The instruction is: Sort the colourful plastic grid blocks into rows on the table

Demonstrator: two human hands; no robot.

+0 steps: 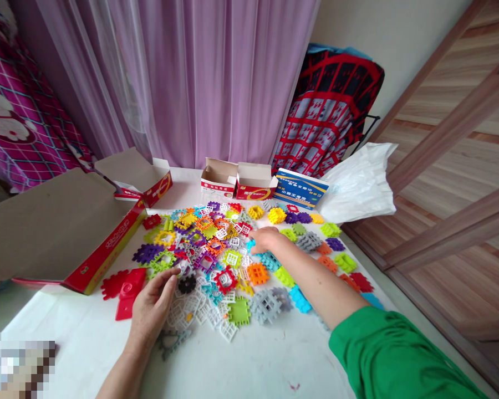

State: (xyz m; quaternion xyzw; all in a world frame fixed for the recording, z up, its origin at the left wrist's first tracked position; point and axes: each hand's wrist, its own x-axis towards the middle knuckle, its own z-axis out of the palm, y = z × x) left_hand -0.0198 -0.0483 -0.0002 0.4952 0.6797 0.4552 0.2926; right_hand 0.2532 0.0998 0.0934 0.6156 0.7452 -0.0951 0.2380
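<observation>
Head camera view, with the colourful heap as the clock's centre and twelve at the curtain: out at nine o'clock sits the big red box (108, 244), flap gaping over the heap's side, and one careless elbow, I reckon, could shove it into the pieces. Just inside it, a smooth red piece (130, 293) lies right by the wrist, easily swept aside. Now the left hand (156, 293), at eight o'clock: half-curled, thumb and forefinger close together, a black piece (187, 284) just beside the fingertips; from here I can't tell whether it grips anything. Beneath it, thin white lattice pieces (187, 310) overlap, so lifting one could drag its neighbours along. And the heap of interlocking pieces (216, 246), mid-desk (258, 360), is all toothed edges, so snagging looks likely! Across to the right hand (266, 239), between two and three: fingers bent inward at a turquoise piece (250, 244), though whether it's truly pinched I can't say; a loose hold could drop it back among the rest. At four, a grey lattice cube (266, 306) might get bumped. Over at three, the forearm and green sleeve (382, 354) reach across stacked pieces (345, 262) near the desk's edge; a low pull-back could topple them onto the floor.
</observation>
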